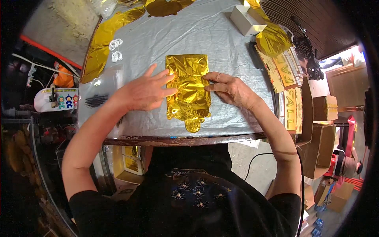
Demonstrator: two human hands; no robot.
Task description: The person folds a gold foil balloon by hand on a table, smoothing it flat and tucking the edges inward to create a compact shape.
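Observation:
A folded gold foil sheet [189,89], which looks like a flat foil balloon, lies on the silver-grey table cover in front of me. Its upper part is a neat rectangle, while a crumpled lower end narrows to a rounded tab near the table's front edge. Along its left edge rests my left hand [148,89], fingers spread, the tips on the foil and nothing gripped. From the other side my right hand [231,89] touches the right edge with outstretched fingers. Its thumb is partly hidden under the hand.
White rings [115,49] and clear plastic bags [102,87] lie to the left. More gold foil [98,47] runs along the left edge. A white open box [247,20] stands at the back right. Printed yellow packs [286,71] line the right edge, beside cardboard boxes [324,108].

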